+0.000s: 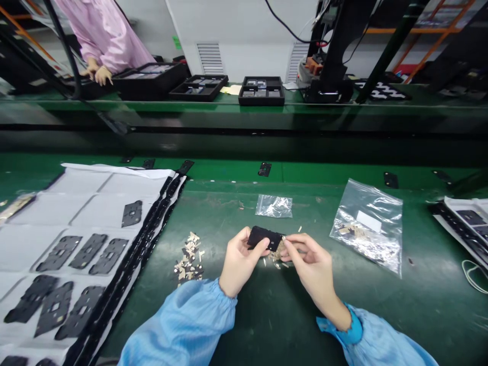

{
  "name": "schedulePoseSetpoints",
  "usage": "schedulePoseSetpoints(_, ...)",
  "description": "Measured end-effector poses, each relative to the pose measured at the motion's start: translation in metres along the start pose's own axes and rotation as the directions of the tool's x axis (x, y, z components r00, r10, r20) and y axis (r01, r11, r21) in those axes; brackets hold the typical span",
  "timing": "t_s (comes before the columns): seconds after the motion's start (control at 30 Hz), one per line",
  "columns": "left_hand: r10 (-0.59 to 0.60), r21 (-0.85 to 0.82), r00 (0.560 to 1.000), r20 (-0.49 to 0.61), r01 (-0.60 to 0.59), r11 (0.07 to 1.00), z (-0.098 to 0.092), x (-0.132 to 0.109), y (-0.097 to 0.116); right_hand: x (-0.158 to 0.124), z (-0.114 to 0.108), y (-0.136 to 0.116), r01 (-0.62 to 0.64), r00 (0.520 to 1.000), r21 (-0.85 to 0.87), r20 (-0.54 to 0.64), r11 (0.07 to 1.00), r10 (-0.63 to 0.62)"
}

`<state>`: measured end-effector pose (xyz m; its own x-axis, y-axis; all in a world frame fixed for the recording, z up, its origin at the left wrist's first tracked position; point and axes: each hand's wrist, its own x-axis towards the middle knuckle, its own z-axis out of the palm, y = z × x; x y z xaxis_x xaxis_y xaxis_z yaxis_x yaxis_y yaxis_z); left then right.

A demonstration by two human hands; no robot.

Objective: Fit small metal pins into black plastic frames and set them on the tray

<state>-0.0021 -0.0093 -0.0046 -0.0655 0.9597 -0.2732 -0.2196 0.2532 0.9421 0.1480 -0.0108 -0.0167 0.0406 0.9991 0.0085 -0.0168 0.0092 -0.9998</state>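
Green matting covers the long workbench (236,203) in this factory room, and a second green bench runs along the far side. On that far bench sit black compartment trays (261,90) holding small parts, and at its far left a co-worker in a pink smock (107,35) rests both hands (97,74) beside one tray. On the near bench, at left, a large white sheet (76,188) carries rows of flat black perforated plates (57,253), with a black strip running along its right edge. A similar white sheet (465,223) lies at the right edge of the view. Right of centre lies a clear plastic bag (366,229) with tan pieces inside, and a smaller clear bag (273,206) lies flat further left. A loose pile of small tan pieces (188,258) sits just left of the person's left hand (240,262). That hand and the right hand (310,259) are close together, both clamped on a small black plate (264,238) held above the mat. A few tan pieces (277,251) sit just under its right end. Pale blue sleeves (179,325) cover both forearms.
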Motion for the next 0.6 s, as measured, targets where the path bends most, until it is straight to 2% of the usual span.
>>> schedulePoseSetpoints(0.23, 0.017, 0.024, 1.0, 0.022, -0.018, 1.0, 0.001, -0.0015, -0.0026, -0.0004, -0.0005, -0.0002, 0.017, 1.0, -0.031, -0.001, 0.999, -0.017)
schedulePoseSetpoints(0.47, 0.071, 0.046, 0.996, 0.048, -0.073, 0.996, 0.0037, -0.0035, -0.0033, -0.002, -0.0002, -0.0013, 0.035, 0.999, -0.154, -0.022, 0.987, -0.039)
schedulePoseSetpoints(0.6, 0.152, 0.087, 0.987, 0.053, -0.156, 0.984, 0.006, -0.0066, -0.0045, -0.0008, -0.0013, -0.0009, -0.034, 0.999, -0.154, -0.04, 0.988, 0.028)
